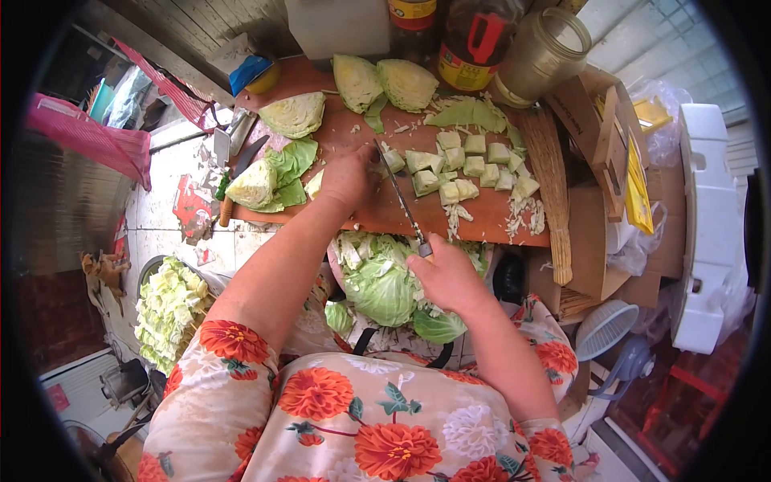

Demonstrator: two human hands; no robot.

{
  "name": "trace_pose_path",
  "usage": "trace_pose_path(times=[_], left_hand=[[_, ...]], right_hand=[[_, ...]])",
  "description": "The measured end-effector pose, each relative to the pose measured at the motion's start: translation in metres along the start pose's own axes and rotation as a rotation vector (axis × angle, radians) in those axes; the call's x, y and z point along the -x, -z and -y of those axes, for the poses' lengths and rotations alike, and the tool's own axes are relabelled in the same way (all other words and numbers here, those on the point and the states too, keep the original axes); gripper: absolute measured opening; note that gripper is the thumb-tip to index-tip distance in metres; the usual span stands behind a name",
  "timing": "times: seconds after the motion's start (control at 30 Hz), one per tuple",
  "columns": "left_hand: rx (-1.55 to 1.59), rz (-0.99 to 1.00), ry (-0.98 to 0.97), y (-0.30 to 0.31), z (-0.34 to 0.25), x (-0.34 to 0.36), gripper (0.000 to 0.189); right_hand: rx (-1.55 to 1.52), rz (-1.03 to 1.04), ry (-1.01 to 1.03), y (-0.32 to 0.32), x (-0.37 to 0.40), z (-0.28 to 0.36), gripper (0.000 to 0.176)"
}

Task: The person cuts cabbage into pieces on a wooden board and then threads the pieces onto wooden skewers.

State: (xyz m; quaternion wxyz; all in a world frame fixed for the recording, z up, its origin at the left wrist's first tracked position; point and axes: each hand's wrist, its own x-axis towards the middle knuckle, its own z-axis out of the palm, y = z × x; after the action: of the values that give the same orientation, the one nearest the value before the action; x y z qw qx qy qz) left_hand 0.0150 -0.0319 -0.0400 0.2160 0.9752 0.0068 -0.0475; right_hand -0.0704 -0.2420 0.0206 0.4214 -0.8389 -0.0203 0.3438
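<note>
My right hand (454,277) grips the handle of a long, narrow knife (401,197). Its blade slants up and left across the brown cutting board (353,213). Beside the blade tip, my left hand (345,177) is curled down over a cabbage piece, mostly hidden beneath it. A small cut chunk (393,159) lies just right of the blade. Further right sit several pale cabbage chunks (475,145) among shreds. Cabbage wedges (293,115) and loose leaves (293,161) lie on the left and far parts of the board. Below the board's near edge is a whole cabbage (384,281).
Jars and bottles (474,48) stand behind the board. A second knife (247,157) lies at its left side. A straw whisk (546,185) borders the right end, beside cardboard boxes (658,217). A tub of chopped cabbage (170,309) is at lower left.
</note>
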Motion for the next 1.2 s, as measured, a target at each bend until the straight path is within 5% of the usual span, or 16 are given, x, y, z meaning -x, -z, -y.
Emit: trace_pose_path(times=[0.33, 0.43, 0.53, 0.63, 0.7, 0.8, 1.2], left_hand=[[0.054, -0.059, -0.071, 0.002, 0.006, 0.003, 0.028], [0.199, 0.109, 0.106, 0.012, 0.012, 0.006, 0.026], [0.363, 0.077, -0.019, -0.001, 0.029, 0.001, 0.025], [0.393, 0.119, 0.188, -0.001, 0.023, 0.001, 0.027], [0.73, 0.172, 0.432, 0.003, 0.016, 0.002, 0.019], [0.646, 0.011, 0.446, -0.014, 0.024, -0.001, 0.017], [0.415, 0.066, 0.488, -0.004, 0.009, 0.0, 0.014]], right_hand=[[-0.05, 0.019, -0.05, -0.021, -0.044, -0.027, 0.038], [-0.093, -0.034, 0.0, -0.022, -0.041, -0.026, 0.037], [-0.144, -0.04, -0.004, -0.023, -0.038, -0.028, 0.038], [-0.18, -0.039, 0.012, -0.019, -0.027, -0.018, 0.04], [-0.19, -0.017, 0.003, -0.015, -0.015, -0.008, 0.041], [-0.224, 0.013, -0.003, -0.018, -0.005, -0.003, 0.041], [-0.318, 0.154, -0.147, -0.015, -0.005, 0.008, 0.032]])
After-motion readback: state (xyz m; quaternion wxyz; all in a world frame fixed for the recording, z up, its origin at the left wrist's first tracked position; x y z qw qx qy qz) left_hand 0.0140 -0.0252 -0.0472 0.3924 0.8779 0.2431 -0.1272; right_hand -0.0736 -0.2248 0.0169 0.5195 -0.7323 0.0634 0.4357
